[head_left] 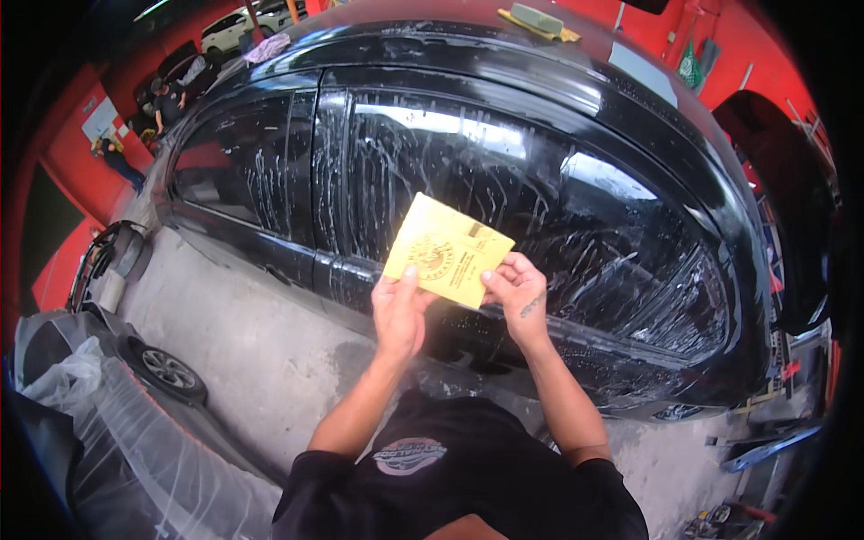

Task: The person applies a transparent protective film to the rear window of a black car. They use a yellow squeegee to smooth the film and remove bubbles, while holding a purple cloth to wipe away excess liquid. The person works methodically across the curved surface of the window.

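Observation:
A yellow sandpaper sheet (454, 247), its printed backing turned up, is held out flat in front of the black car (450, 346). My left hand (399, 310) pinches its lower left edge, with the thumb on top. At the lower right corner, my right hand (520, 292) grips the sheet between thumb and fingers. Both hands are closed on it, and the fingertips underneath are hidden. Whitish runny streaks cover the car's side windows (432, 162) just beyond the sheet.
On the car's roof lie a grey-green block (536, 20) and a yellow piece beneath it. A purple cloth (267, 48) rests farther left. Behind me at left stands another car under plastic sheeting (135, 441). Two people (168, 105) are at the far left. Parts lie at lower right.

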Available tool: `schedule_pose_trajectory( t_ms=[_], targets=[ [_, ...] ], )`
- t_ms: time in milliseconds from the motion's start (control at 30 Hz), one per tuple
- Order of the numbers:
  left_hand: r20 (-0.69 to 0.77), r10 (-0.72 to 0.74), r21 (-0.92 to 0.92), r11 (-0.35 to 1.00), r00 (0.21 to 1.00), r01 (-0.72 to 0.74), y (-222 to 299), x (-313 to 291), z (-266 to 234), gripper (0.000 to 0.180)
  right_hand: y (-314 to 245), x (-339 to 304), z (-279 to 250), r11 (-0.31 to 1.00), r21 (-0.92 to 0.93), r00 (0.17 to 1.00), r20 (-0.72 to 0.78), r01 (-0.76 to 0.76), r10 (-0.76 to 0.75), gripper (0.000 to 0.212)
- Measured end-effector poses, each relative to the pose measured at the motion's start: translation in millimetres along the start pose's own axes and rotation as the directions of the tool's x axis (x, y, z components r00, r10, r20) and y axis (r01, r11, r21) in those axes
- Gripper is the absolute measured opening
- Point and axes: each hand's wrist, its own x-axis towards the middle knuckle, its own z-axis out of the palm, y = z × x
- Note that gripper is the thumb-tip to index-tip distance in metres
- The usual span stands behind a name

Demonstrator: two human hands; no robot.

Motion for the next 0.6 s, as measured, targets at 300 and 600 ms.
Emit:
schedule_pose_trajectory(
  t_ms=[300,600],
  targets=[
    [-0.150,0.079,0.089,0.994,0.985,-0.067,30,19,-59,0.032,-196,135,28,0.247,-0.742,0.550,0.192,0.624,-0.813,0.029],
    [-0.159,-0.010,0.127,0.991,0.987,0.031,5,18,-92,0.034,-266,391,-60,-0.191,-0.931,0.758,0.364,0.311,-0.541,0.051]
  ],
)
